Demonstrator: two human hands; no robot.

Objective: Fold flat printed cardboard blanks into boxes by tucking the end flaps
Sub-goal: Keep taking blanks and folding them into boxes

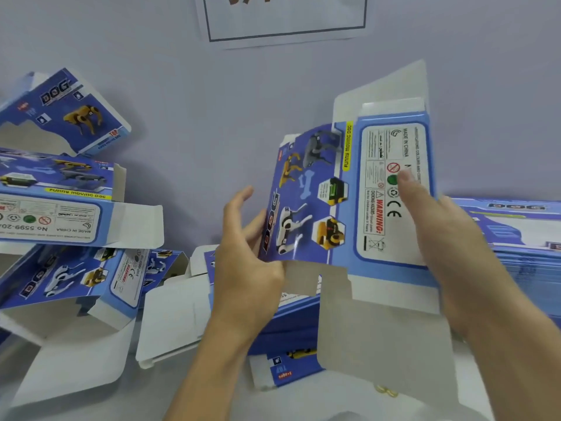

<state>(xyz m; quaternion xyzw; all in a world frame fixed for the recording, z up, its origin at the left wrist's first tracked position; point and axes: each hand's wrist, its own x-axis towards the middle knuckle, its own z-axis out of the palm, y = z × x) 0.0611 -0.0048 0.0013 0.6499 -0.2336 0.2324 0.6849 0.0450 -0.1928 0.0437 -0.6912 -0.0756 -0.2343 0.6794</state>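
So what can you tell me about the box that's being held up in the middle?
The box is printed cardboard, blue with robot dog pictures, a white warning panel and plain grey-white insides. It is held above the table, half opened, end flaps untucked at top and bottom. The left hand grips its left edge; the right hand lies with straight fingers on the warning panel.

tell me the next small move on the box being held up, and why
Probably fold the near end flaps inward and tuck them. The held box is already opened into a sleeve, with the left hand gripping its left edge and the right hand flat against the warning panel, yet the grey flaps at both ends hang open.
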